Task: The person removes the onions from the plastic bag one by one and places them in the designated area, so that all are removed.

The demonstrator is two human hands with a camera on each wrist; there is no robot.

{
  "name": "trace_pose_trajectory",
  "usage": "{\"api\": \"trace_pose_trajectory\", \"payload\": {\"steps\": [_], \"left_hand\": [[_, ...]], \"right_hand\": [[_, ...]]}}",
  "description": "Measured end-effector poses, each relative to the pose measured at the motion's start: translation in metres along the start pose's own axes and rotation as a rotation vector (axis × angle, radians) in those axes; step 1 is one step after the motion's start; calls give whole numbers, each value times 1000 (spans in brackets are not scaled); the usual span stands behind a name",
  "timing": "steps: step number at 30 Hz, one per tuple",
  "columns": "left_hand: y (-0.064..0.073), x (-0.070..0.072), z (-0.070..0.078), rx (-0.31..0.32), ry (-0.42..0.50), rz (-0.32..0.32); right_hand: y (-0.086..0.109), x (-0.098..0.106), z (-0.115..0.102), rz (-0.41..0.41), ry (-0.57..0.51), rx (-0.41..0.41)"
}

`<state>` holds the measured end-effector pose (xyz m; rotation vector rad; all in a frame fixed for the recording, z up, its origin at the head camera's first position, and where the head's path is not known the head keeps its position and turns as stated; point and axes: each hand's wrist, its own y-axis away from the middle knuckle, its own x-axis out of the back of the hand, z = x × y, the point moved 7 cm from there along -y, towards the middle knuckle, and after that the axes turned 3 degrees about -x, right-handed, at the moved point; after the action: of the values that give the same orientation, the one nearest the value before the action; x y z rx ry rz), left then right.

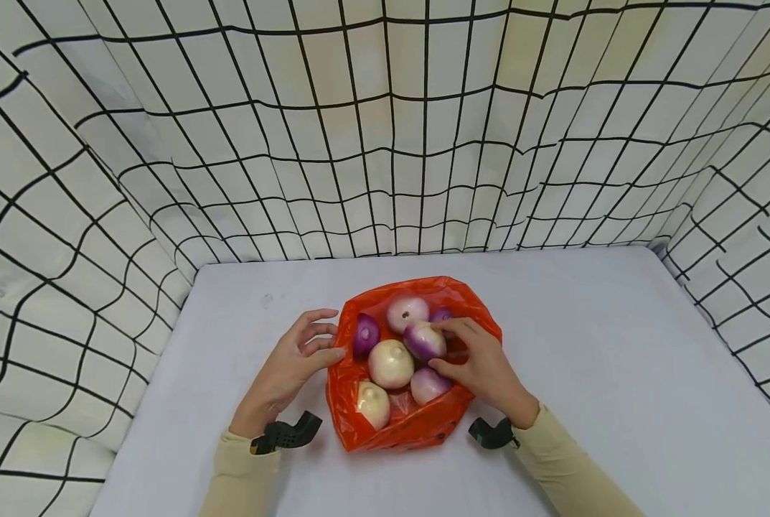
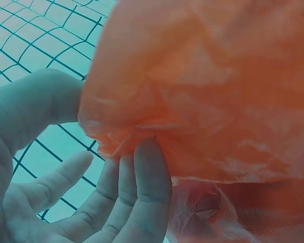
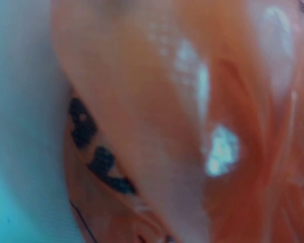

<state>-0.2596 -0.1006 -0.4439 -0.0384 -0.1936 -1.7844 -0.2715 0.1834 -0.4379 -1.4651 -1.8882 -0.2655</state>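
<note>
A red plastic bag (image 1: 352,431) stands wide on the table with several onions in it. Thumb and fingers of my right hand (image 1: 478,362) pinch a purple-and-white onion (image 1: 425,340) over the others. Around it lie a pale onion (image 1: 391,364), a whitish onion (image 1: 407,309), a deep purple onion (image 1: 367,334), a light purple onion (image 1: 430,386) and a pale yellow onion (image 1: 373,404). At the bag's left rim is my left hand (image 1: 297,359), fingers loosely bent and spread, thumb tip on the rim. In the left wrist view, its fingertips touch the bag's film (image 2: 202,101).
The white table (image 1: 617,345) extends to both sides of the bag. White walls with black netting (image 1: 391,143) stand behind and at the sides. A black wrist camera (image 1: 294,433) sits on each wrist. Bag film fills most of the blurred right wrist view.
</note>
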Motion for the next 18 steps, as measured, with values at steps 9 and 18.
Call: {"api": "trace_pose_trajectory", "payload": {"steps": [9, 18], "left_hand": [[1, -1, 1, -3, 2, -10], [1, -1, 0, -3, 0, -8]], "right_hand": [[0, -1, -3, 41, 47, -1], [2, 1, -4, 44, 39, 5]]}}
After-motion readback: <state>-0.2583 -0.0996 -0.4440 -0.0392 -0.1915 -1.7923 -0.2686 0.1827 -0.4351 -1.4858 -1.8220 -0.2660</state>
